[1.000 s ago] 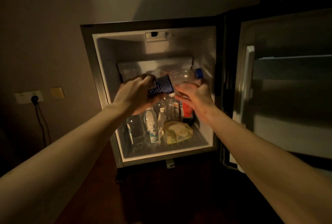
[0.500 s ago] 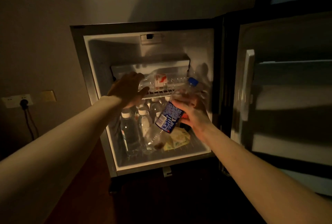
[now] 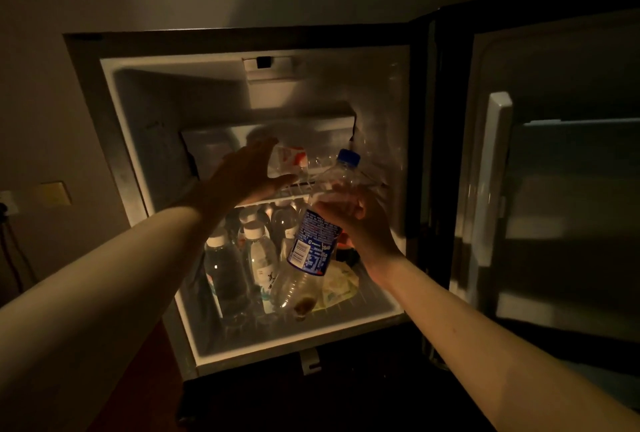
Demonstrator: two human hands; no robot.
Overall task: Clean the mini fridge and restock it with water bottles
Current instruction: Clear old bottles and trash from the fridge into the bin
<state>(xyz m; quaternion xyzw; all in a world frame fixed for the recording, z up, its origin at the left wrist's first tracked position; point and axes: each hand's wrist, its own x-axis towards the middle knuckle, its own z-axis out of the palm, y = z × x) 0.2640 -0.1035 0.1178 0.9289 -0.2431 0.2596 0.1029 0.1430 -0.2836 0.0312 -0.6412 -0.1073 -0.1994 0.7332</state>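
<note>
The mini fridge [image 3: 114, 140] stands open in a dim room. My right hand [image 3: 356, 223] grips a nearly empty clear bottle [image 3: 311, 248] with a blue label and blue cap, tilted, in front of the fridge's middle. My left hand [image 3: 246, 177] reaches with straight, spread fingers toward a bottle with a red and white label [image 3: 289, 157] lying on the upper wire shelf [image 3: 304, 190]; whether it touches the bottle I cannot tell. Several white-capped water bottles [image 3: 227, 268] stand on the lower left floor of the fridge.
A yellowish packet [image 3: 337, 287] lies on the fridge floor at the right, with a dark red item [image 3: 344, 249] behind my wrist. The fridge door [image 3: 554, 168] hangs open to the right. A wall socket with a plugged cable [image 3: 5, 206] is at the far left.
My left hand let go of the blue-label bottle and moved up to the upper shelf. My right hand lowered the bottle and tilted it cap-up in front of the fridge.
</note>
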